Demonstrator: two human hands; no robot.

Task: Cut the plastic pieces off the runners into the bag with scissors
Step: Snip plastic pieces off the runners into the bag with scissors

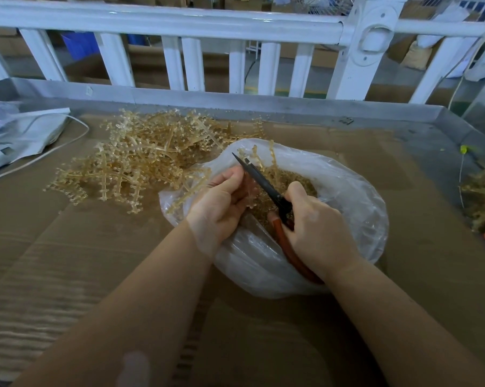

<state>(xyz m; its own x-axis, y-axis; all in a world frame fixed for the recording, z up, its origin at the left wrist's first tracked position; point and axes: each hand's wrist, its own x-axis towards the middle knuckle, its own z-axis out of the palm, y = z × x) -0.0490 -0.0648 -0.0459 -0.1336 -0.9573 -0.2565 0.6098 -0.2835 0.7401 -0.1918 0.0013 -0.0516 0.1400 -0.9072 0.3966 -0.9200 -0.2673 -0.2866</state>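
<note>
A clear plastic bag (347, 196) lies open on the cardboard, with small amber cut pieces (305, 188) heaped inside. My left hand (221, 205) grips an amber runner (191, 188) over the bag's left edge. My right hand (316, 227) holds scissors (261, 182) with dark blades and reddish-brown handles. The blades point up and left, with the tip above my left fingers. A runner branch (272, 157) sticks up inside the bag just behind the blades.
A big pile of uncut amber runners (129, 160) lies left of the bag. More runners (484, 199) sit at the right edge. A folded plastic bag (15, 135) and a white cord (54, 152) lie far left. A white railing (235, 32) stands behind the metal table rim.
</note>
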